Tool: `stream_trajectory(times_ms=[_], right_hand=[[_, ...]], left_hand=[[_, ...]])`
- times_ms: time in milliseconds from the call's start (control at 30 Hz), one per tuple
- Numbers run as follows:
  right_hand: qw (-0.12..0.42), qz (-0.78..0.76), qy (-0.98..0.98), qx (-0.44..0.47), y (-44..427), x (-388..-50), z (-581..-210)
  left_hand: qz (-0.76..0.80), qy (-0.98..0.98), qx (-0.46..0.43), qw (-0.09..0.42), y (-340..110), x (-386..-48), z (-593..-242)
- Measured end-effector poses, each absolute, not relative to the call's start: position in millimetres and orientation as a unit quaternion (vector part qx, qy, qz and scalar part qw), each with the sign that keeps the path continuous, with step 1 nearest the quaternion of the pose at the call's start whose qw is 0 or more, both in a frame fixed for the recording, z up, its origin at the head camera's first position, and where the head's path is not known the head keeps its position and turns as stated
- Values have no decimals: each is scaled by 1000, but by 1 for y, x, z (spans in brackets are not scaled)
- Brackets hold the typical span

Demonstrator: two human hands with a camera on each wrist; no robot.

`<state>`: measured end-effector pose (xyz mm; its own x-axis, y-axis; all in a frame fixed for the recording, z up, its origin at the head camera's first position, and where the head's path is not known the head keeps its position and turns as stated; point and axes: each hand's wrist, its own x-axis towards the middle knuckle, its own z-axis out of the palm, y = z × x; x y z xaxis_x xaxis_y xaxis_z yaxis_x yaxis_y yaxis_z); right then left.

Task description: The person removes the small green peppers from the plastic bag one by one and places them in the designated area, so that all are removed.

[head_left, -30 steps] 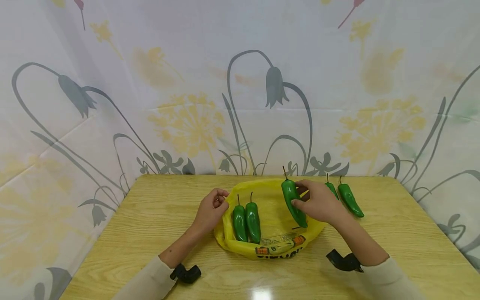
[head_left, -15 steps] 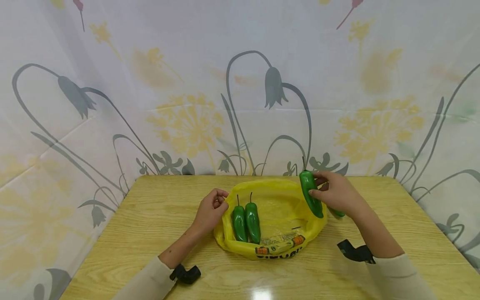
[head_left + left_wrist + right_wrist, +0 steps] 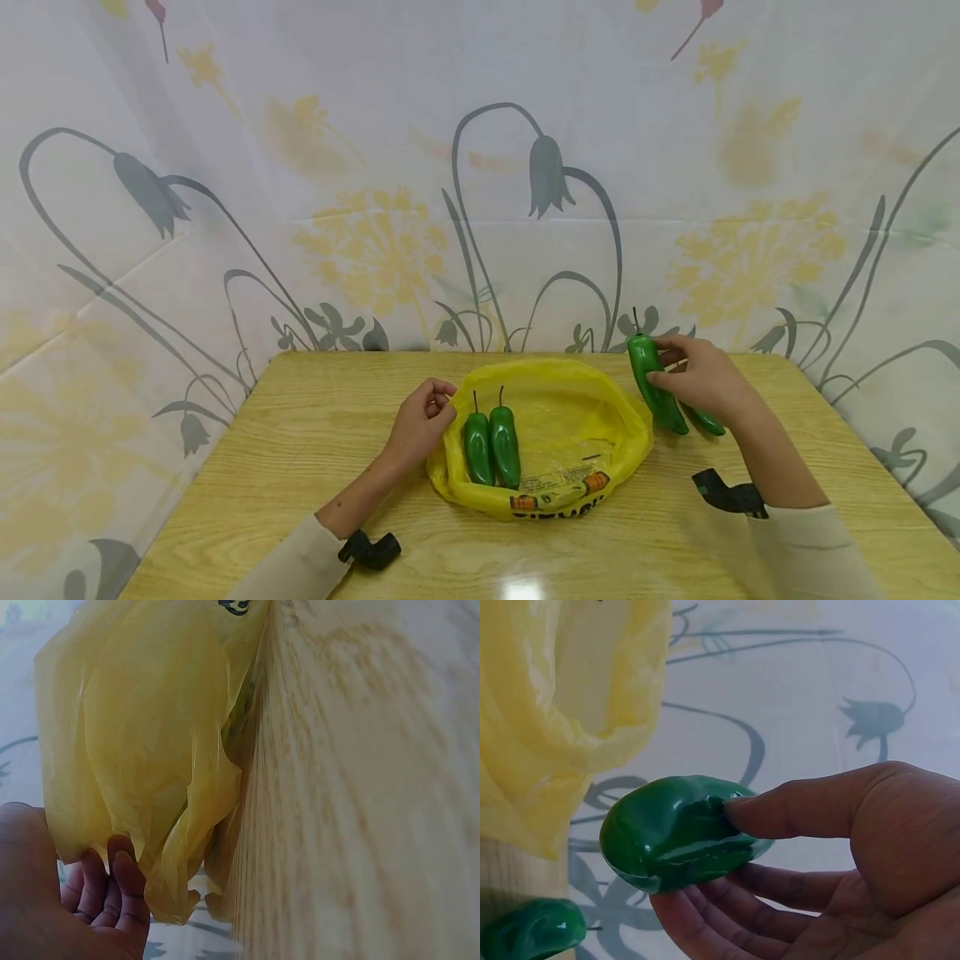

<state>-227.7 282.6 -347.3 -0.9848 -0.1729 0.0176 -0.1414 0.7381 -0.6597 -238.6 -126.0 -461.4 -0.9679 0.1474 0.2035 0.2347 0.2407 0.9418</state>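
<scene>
My right hand (image 3: 701, 375) pinches a green chili pepper (image 3: 654, 383) between thumb and fingers, just off the right rim of a yellow plastic bag (image 3: 630, 400). In the right wrist view the held pepper (image 3: 679, 832) is seen from its blunt end. Two more green peppers (image 3: 504, 446) lie side by side inside the left of the bag, stems pointing away. At the bag's left edge, my left hand (image 3: 423, 421) holds the rim with curled fingers; the left wrist view shows these fingers (image 3: 127, 889) at the yellow plastic (image 3: 150, 735).
Another green pepper (image 3: 707, 422) lies on the wooden table (image 3: 300, 450), partly behind my right hand. A flower-printed cloth (image 3: 375, 208) hangs along the table's back edge. Black wrist mounts (image 3: 371, 550) sit at both sleeves.
My right hand has carried the pepper from above the bag's inside rightward, past its rim, toward the peppers on the table. My left hand has stayed at the bag's edge.
</scene>
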Motion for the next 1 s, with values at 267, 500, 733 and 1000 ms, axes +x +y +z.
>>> stream_trajectory(times_ms=[267,500,733,1000], right_hand=[[38,-356,932,-60,298,-234,-350],[52,-359,931,-39,313,-240,-355],[69,-372,926,-22,325,-245,-360],[78,-389,918,-23,338,-245,-363]], left_hand=[[-600,-791,-118,34,-126,-239,-461],[-594,-795,-117,35,-126,-238,-461],[-596,-793,-120,33,-126,-238,-461],[-592,-796,-121,31,-126,-238,-460]])
